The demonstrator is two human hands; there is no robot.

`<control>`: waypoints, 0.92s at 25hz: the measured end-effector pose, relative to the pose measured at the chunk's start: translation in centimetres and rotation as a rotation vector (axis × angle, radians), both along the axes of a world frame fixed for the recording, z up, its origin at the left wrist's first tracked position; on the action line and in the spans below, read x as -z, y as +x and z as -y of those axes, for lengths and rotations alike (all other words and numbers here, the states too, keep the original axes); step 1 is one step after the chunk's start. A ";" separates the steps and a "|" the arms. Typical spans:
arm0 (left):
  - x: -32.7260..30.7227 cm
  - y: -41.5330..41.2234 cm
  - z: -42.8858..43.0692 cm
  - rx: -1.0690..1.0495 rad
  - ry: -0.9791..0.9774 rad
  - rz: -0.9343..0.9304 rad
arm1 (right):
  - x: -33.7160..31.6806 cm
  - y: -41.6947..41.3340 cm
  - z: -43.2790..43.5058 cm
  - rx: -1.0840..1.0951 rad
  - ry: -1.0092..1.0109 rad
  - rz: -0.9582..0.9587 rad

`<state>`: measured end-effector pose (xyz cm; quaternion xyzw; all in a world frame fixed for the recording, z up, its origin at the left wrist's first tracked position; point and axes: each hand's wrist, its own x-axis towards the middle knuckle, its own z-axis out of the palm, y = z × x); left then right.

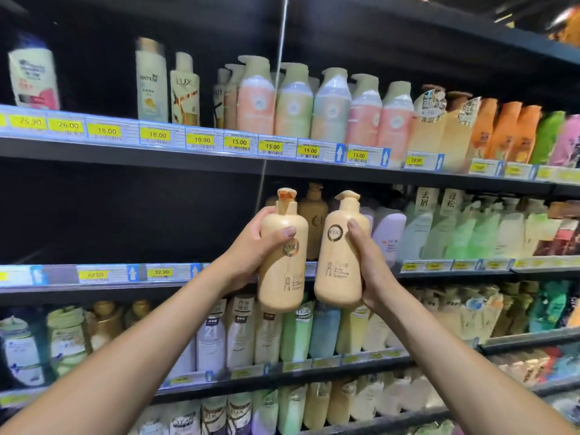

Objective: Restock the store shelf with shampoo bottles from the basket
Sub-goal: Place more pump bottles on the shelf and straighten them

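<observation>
A shop's toiletries aisle is showing here: dark tiered shelves [188, 158] are carrying rows of bottles [293, 105], with yellow price tags [157, 135] running along their front edges.

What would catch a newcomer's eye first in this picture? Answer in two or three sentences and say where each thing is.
Two tan pump bottles stand out at the centre: the left hand grips the left bottle, the right hand the right bottle, side by side. Above them, pastel bottles line the upper shelf, with yellow price tags along its edge.
</observation>
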<state>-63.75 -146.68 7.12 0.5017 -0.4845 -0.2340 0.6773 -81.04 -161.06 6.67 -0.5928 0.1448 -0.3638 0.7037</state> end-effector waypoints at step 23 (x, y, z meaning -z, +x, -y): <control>0.8 2.9 1.1 -0.089 0.003 -0.029 | -2.5 1.3 6.4 -0.073 -0.585 -0.014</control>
